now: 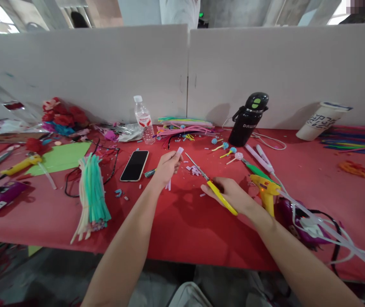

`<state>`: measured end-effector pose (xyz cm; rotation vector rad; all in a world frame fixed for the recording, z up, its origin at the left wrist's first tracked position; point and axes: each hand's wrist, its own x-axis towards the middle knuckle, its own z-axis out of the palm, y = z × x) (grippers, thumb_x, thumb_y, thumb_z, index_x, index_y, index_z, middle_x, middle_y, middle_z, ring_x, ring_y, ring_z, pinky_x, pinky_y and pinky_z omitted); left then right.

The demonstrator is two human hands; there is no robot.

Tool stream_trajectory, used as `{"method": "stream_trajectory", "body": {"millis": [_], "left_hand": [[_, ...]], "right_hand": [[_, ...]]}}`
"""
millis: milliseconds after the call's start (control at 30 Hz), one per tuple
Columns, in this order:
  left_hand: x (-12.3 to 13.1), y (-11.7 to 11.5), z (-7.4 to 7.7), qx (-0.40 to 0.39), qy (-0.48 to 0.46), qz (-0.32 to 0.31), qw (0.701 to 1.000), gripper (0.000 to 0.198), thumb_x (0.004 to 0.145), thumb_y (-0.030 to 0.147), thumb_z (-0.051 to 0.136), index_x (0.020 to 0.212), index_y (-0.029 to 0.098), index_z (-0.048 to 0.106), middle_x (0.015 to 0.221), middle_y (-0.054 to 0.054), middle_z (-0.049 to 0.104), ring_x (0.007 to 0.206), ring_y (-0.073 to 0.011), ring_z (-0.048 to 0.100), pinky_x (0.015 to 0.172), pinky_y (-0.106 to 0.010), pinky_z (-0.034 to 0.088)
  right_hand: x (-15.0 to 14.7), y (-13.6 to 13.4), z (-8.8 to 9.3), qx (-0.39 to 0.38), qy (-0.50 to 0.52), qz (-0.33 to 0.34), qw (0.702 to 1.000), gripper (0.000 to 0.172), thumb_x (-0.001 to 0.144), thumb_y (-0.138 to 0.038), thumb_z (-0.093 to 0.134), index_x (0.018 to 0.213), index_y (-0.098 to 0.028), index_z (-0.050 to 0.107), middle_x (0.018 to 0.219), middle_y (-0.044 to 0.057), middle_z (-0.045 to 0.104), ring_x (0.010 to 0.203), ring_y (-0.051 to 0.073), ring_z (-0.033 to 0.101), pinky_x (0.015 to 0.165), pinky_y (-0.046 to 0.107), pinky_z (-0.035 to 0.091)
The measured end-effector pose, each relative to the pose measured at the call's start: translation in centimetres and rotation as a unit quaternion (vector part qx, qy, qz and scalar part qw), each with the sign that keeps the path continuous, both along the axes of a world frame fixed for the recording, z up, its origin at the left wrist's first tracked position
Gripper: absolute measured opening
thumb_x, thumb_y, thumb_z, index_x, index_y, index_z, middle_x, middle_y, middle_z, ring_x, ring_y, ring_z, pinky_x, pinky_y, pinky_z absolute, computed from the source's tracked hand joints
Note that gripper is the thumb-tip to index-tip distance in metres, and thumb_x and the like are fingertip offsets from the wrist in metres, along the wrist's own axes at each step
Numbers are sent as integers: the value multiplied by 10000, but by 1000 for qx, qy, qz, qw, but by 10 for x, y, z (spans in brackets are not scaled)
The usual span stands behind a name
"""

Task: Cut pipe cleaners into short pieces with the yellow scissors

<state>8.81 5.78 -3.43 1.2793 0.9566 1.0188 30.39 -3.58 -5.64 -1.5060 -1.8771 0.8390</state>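
My left hand (167,167) is closed around a pale purple strip (179,151), whose flat end sticks out past the fingertips; its material is hard to make out. Yellow-handled scissors (218,194) are held in my right hand (232,192), the blades pointing up and left toward the strip without touching it. Small cut purple bits (194,170) lie in a loose heap on the red table just below the blade tips. Right of the heap sit several small fuzzy flower-like pieces on stems (223,146), in blue, yellow and pale pink.
Left of my arm are a phone (135,165) and a bundle of teal and cream fuzzy stems (93,192). A water bottle (144,121), a black flask (248,121) and a white cup (321,121) stand near the divider. A yellow glue gun (265,192) and cables are beside my right forearm.
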Motion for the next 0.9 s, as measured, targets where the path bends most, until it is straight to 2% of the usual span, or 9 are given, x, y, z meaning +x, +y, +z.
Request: {"method": "stream_trajectory", "body": {"millis": [267,467,733,900], "left_hand": [[6,-6,0,17,41,-25,999,266,888,375,489,750,148,510,557,63,301,450,-48,255,445,-194,199],[9,-11,0,52,79,-46,994,250,887,332,480,710,156,471,573,51,322,492,-63,278,483,-212,224],[6,-9,-4,85,128,-59,986,251,886,342,467,713,160,478,583,46,348,504,-69,283,503,-229,220],[7,-8,-7,65,139,-84,985,296,889,391,462,707,158,485,574,48,340,500,-68,273,494,-225,214]], "right_hand": [[-7,-5,5,-28,38,2,999,418,802,-575,594,702,-186,478,642,-21,484,580,116,453,512,222,321],[-10,-5,4,-24,44,-8,999,454,781,-618,586,690,-180,514,621,-16,492,572,128,485,495,223,328],[-9,-6,7,-20,9,-3,1000,465,816,-615,545,670,-177,488,606,-27,455,557,109,425,500,222,306],[-10,-10,14,-38,-22,9,999,457,848,-585,508,654,-172,494,585,-29,442,546,100,408,493,222,289]]}}
